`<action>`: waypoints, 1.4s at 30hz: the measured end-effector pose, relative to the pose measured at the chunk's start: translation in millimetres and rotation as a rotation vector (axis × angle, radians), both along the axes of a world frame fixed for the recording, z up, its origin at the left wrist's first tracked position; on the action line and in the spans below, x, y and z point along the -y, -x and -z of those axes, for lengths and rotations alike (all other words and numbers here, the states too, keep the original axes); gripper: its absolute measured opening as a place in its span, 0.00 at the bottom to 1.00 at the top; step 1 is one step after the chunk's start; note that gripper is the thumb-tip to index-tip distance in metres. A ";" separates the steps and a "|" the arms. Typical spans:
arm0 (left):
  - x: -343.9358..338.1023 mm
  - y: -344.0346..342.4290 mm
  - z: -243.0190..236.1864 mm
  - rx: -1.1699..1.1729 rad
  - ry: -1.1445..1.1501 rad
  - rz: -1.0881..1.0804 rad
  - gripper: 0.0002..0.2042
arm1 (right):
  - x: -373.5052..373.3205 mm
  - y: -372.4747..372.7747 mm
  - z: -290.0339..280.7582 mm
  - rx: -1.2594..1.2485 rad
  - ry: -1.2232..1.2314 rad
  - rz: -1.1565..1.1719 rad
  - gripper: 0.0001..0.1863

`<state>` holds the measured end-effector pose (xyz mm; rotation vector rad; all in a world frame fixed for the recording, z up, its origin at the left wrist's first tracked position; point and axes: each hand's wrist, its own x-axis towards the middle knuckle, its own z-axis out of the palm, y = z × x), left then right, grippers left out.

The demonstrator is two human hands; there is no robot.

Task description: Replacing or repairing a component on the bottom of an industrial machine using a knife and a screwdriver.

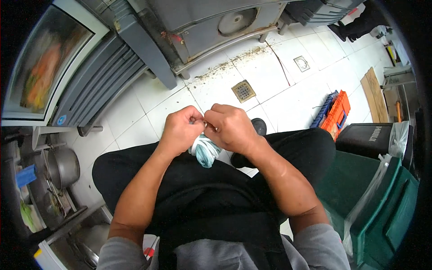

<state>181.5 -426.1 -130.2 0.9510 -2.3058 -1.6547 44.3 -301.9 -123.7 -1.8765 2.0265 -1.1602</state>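
My left hand [181, 129] and my right hand [230, 127] meet above my lap, fingertips pinched together almost touching. Whatever small piece sits between the fingertips is mostly covered by my fingers. Just below them is a coiled bundle [205, 153] of white and pale teal strands, like cord or twisted cloth. The top of this bundle disappears behind my right hand, so I cannot tell whether its end runs up into my fingers. Both hands are closed. My legs in black trousers [130, 168] are spread beneath, on either side of the bundle.
An orange and blue toolbox [333, 114] lies on the tiled floor [216, 92] to the right. Beside my right leg stands a green bin [348, 180]. Grey equipment [198, 27] lines the far side; a metal pot [64, 167] is at left. Another person's shoe [340, 32] shows far right.
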 end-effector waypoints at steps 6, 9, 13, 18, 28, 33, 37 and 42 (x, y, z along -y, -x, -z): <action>2.1 2.6 6.6 -0.072 -0.508 -0.265 0.01 | 5.2 -9.2 25.6 1.252 -0.112 0.294 0.02; 9.4 -0.4 4.6 -0.084 -0.548 -0.304 0.02 | 6.9 2.9 23.4 1.551 -0.131 0.311 0.05; 2.4 1.8 3.2 -0.056 -0.345 -0.279 0.01 | 10.6 4.1 13.3 0.434 0.064 0.114 0.05; 3.0 -0.4 12.8 0.027 -0.162 -0.212 0.04 | 11.2 2.9 11.9 0.032 0.052 -0.019 0.07; 1.7 1.9 10.4 -0.005 -0.318 -0.205 0.03 | 11.4 -6.4 31.0 1.107 -0.323 0.233 0.04; 2.8 2.1 6.6 0.006 -0.381 -0.243 0.02 | 8.6 2.2 11.4 0.181 0.008 -0.009 0.04; 4.2 1.5 5.4 0.024 -0.397 -0.232 0.02 | 10.5 3.8 9.8 0.051 -0.052 -0.037 0.06; 9.9 0.4 6.3 0.059 -0.340 -0.217 0.02 | 14.0 2.5 17.1 1.365 -0.181 0.288 0.05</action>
